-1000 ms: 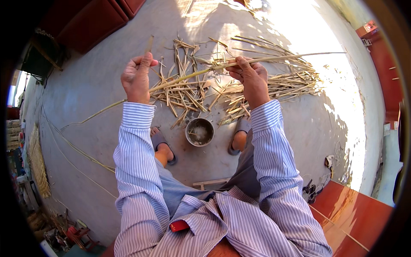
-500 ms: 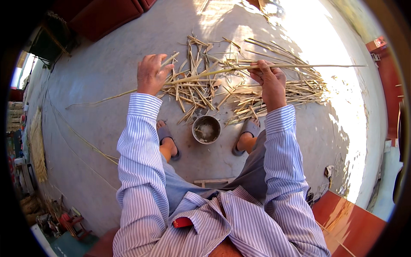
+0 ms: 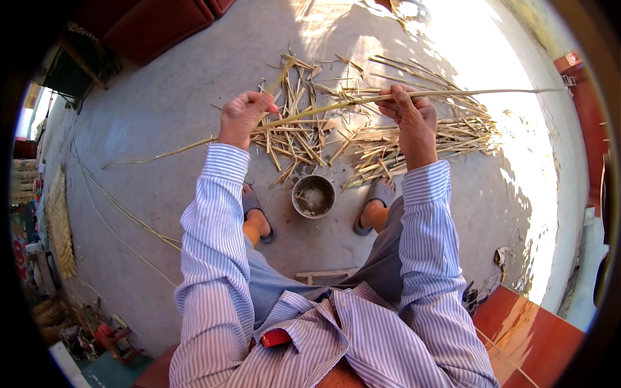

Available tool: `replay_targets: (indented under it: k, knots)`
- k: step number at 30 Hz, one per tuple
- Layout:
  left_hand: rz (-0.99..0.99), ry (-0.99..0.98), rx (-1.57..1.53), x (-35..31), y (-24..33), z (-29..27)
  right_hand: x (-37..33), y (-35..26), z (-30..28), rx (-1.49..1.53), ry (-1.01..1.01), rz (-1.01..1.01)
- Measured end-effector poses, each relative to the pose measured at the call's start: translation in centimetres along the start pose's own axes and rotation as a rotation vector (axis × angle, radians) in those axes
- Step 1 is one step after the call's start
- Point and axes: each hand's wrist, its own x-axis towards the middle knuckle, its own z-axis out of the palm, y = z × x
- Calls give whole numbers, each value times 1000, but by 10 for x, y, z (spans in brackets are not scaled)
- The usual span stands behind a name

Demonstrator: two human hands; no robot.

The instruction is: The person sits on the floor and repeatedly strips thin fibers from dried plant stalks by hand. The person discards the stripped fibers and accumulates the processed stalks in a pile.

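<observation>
A long, thin dry stalk [image 3: 317, 112] stretches across in front of me, its left end drooping. My right hand [image 3: 414, 116] pinches it between thumb and fingers, right of its middle. My left hand [image 3: 244, 118] is closed beside the left half of the stalk, which passes behind it. Whatever its fingertips grip is hidden. Just beyond them is a blurred pale strip of husk [image 3: 279, 79]. Below the stalk, broken pieces of dry stalk and husk [image 3: 303, 143] lie scattered on the floor.
A metal pot [image 3: 313, 196] with murky contents stands between my sandalled feet. To the right lies a bundle of stalks [image 3: 453, 137]. Long strands [image 3: 139, 223] and a woven straw piece [image 3: 59, 223] are at left. A red-brown board [image 3: 527, 330] sits at lower right.
My left hand has moved right and its fingers have closed. The small strip it held is no longer seen there, and a blurred husk strip shows beyond. The stalk has shifted slightly right.
</observation>
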Motion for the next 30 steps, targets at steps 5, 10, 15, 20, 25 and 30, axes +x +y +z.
replay_targets:
  k: [5,10,15,20,25,30]
  knots:
    - [110,343,95,10,10,-38,1,-2,-12,-14,57,23]
    - [722,382,1282,-3,19,-9,2,4,-7,34,89,79]
    - [892,-58,1041,-18,34,52,0,12,9,130,18,167]
    - [709,-10,1157,-19,48,21,3,6,5,166,-11,204]
    - [471,196,1212,-26,53,-44,9,-6,-25,147,94,161]
    - [725,81,1052,-20,56,8,-2,5,0,150,40,60]
